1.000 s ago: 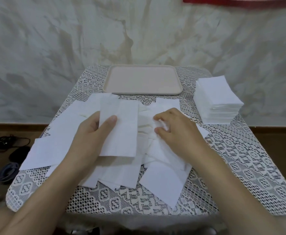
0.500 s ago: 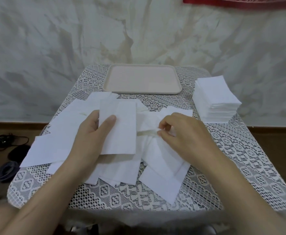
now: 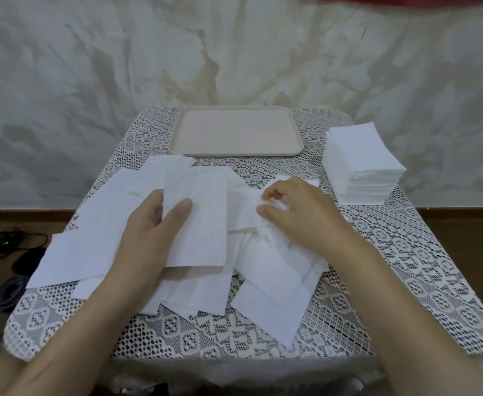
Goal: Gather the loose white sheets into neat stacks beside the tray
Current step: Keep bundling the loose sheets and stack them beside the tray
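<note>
Several loose white sheets (image 3: 91, 238) lie scattered over the middle of a lace-covered table (image 3: 406, 281). My left hand (image 3: 151, 227) holds a small gathered bundle of sheets (image 3: 203, 215), thumb on top and fingers underneath. My right hand (image 3: 300, 215) pinches the edge of a loose sheet (image 3: 246, 212) just right of that bundle. A beige tray (image 3: 236, 130) sits at the table's far edge. A neat tall stack of white sheets (image 3: 361, 164) stands to the right of the tray.
The table backs onto a mottled pale wall. On the brown floor to the left lie dark cables (image 3: 3, 241) and dark objects (image 3: 20, 261). Bare lace shows along the table's near and right sides.
My right hand has drawn its pinched sheet a little leftward, toward the bundle in my left hand. The left hand has stayed almost still.
</note>
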Motion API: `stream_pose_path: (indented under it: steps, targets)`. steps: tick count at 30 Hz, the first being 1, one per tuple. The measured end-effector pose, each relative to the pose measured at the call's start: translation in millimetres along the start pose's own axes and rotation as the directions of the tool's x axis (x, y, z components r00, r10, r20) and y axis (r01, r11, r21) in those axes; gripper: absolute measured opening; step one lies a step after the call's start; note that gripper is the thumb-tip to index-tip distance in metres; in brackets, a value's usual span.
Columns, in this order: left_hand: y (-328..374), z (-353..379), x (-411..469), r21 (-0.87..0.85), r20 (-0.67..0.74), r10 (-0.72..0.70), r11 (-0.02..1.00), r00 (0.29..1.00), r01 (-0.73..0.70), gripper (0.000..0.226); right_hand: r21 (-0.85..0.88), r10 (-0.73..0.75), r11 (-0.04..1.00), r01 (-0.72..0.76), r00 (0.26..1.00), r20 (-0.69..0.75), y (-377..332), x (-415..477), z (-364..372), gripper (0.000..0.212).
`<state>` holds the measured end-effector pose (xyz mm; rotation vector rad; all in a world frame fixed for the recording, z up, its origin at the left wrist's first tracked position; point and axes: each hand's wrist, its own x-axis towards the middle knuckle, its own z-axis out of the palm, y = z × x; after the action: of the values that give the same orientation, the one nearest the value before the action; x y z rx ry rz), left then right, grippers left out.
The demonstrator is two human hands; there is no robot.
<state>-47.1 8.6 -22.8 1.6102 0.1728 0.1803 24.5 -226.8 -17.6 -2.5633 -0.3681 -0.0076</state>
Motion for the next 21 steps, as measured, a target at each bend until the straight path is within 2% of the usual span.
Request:
stream_pose_path:
  steps: [2,5,7,10,14,17,19,21]
  targets:
    - [0,0,0,-0.001,-0.003,0.000,1.000,1.000,0.000,0.062,-0.001,0.005,1.000,-0.005,0.999,0.043,0,6,-4,0.037]
    - [-1,-1,2,-0.023,-0.016,-0.024,0.999,1.000,0.023,0.032,0.062,0.029,0.997,-0.035,0.995,0.096,1,11,-10,0.040]
    - [-1,0,2,-0.032,-0.027,-0.062,0.998,0.998,0.061,0.017,0.094,0.059,0.993,-0.070,0.991,0.119,4,13,-11,0.032]
    - [3,3,1,-0.056,-0.031,-0.075,0.996,0.997,0.073,0.013,0.146,0.054,0.987,-0.064,0.996,0.073,5,12,-10,0.012]
    - [6,3,-2,-0.054,-0.021,-0.050,0.997,0.999,0.048,0.034,0.140,0.044,0.989,-0.046,0.999,0.021,2,-1,-14,0.013]
    - [9,3,-4,-0.062,-0.001,-0.040,0.997,0.999,0.040,0.042,0.228,0.062,0.970,-0.087,0.992,0.114,8,-20,-14,0.016]
    - [10,2,-6,-0.052,0.020,-0.038,0.998,0.999,0.039,0.063,0.311,0.065,0.942,-0.123,0.980,0.189,12,-33,-16,0.028]
    - [11,2,-6,-0.042,0.024,-0.028,0.999,0.999,0.029,0.071,0.344,0.068,0.930,-0.128,0.981,0.180,16,-39,-17,0.031]
